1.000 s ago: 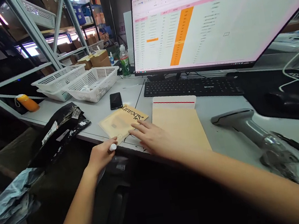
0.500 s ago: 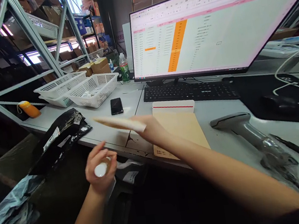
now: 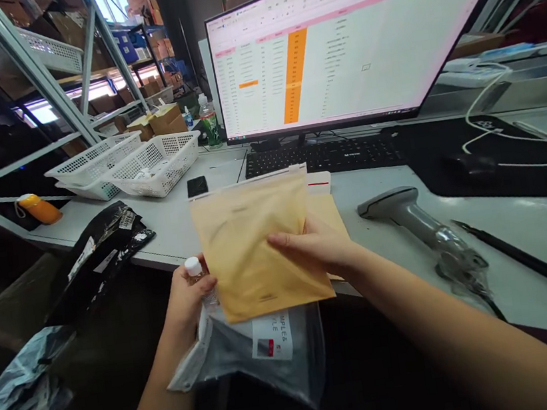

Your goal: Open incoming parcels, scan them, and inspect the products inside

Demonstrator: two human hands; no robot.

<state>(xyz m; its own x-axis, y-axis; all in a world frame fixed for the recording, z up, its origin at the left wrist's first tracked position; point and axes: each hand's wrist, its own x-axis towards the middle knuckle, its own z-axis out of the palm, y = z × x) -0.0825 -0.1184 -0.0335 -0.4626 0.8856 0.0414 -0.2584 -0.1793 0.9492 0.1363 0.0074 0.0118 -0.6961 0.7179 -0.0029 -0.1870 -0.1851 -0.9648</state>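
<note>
My right hand [image 3: 317, 248] grips a yellow translucent zip pouch [image 3: 253, 241], held upright in front of me above the table's near edge. My left hand [image 3: 187, 297] is closed round a small clear bottle with a white cap [image 3: 194, 269] and also pinches the top of a grey plastic mailer bag [image 3: 268, 357] that hangs below the pouch. A tan paper envelope [image 3: 326, 205] with a red strip lies on the table, mostly hidden behind the pouch.
A grey barcode scanner [image 3: 417, 223] lies right of the envelope. Behind stand a keyboard [image 3: 322, 156], a large monitor [image 3: 347, 40], a black phone [image 3: 197, 186] and white mesh baskets [image 3: 147, 164]. Black packaging [image 3: 102, 244] lies at the left edge; metal shelving stands beyond.
My right hand lifted the yellow pouch off the table and turned it upright. My left hand, with the bottle, rose and took hold of the grey mailer bag.
</note>
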